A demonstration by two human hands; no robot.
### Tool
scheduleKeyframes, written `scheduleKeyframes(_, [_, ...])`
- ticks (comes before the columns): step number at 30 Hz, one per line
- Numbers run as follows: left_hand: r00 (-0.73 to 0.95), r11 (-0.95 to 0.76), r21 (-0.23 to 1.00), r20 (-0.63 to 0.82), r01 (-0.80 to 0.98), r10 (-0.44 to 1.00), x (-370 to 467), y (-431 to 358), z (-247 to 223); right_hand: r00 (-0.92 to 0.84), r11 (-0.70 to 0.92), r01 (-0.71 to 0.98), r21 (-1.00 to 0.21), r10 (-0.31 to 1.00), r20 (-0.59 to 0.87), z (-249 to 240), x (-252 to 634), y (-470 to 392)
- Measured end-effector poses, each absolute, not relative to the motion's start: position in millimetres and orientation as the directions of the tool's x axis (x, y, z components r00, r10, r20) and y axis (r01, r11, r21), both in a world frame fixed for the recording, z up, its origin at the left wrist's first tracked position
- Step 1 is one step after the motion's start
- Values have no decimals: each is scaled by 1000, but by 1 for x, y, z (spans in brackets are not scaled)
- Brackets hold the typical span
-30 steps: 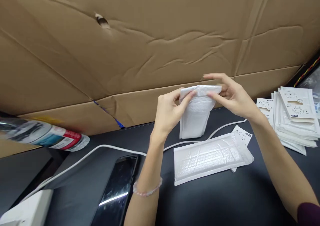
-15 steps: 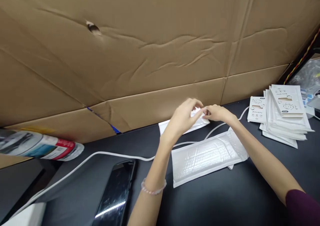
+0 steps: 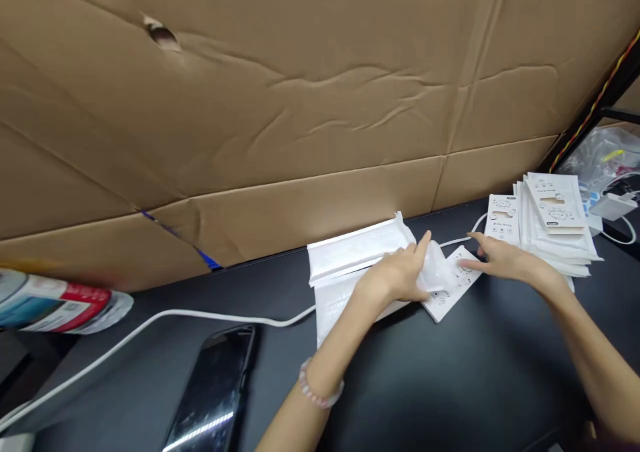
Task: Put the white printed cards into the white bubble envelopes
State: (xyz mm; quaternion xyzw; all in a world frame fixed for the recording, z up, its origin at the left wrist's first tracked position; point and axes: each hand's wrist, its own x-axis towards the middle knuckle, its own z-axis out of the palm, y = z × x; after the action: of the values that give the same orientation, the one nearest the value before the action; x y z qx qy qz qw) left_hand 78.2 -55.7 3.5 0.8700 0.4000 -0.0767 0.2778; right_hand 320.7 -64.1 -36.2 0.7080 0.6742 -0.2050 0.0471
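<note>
A white padded envelope (image 3: pixel 333 305) lies on the dark table, partly hidden by my left hand (image 3: pixel 393 275). That hand is closed on the envelope near its right end, where a crinkled translucent flap (image 3: pixel 437 272) sticks up beside the fingers. A white printed card (image 3: pixel 447 295) with small cartoon drawings lies slanted partly beneath this flap. My right hand (image 3: pixel 505 259) is open, thumb and forefinger apart, with the thumb touching the card's upper right part. Behind the first envelope, another white padded envelope (image 3: pixel 357 247) rests against the cardboard.
At right stands a stack of white padded envelopes (image 3: pixel 560 239) with printed cards on and beside it. A white cable (image 3: pixel 215 315) crosses the table past a black phone (image 3: pixel 213 389). A bottle (image 3: pixel 75 305) lies at left. Tall cardboard (image 3: pixel 300 125) forms the back.
Both hands have left the rear envelope and come nearer. My left hand has moved onto the front envelope, my right hand to the card, which now shows more. The view has shifted slightly.
</note>
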Motion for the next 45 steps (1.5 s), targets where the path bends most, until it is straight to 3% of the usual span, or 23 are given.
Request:
scheduleKeyframes(3, [616,-465,436,-321,770,719,58,-45,11,80,-148,959,-240,959,-271,-50,315,-84])
scheduleKeyframes(7, [615,-458,459,-286,761,735,47,-40,14,113,-212,932,-295,940,-322,-58,308,-86])
scheduleKeyframes(10, [646,-475,526,-201,706,737,36,-35,14,62,-242,854,-460,926,-373,-53,309,-85])
scheduleKeyframes(13, [637,-473,567,-123,674,761,17,-27,14,-113,-173,706,-687,929,-351,-39,310,-91])
scheduleKeyframes(17, [575,-451,559,-58,696,816,-9,-19,18,-178,-89,587,-805,955,-236,-13,314,-97])
scheduleKeyframes(23, [568,-466,583,8,666,823,-11,-20,23,134,56,373,-926,984,114,33,306,-73])
scheduleKeyframes(27, [537,-498,608,136,619,833,-1,-24,28,220,279,287,-916,912,346,51,280,-46])
scheduleKeyframes(32, [439,-505,664,284,551,852,7,-24,30,118,424,379,-823,860,497,60,251,-26])
scheduleKeyframes(40, [380,-433,732,253,526,890,7,-19,23,26,421,428,-800,879,476,70,243,-13])
scheduleKeyframes(45, [272,-190,923,99,333,957,13,-16,22,6,380,400,-834,909,417,63,247,0])
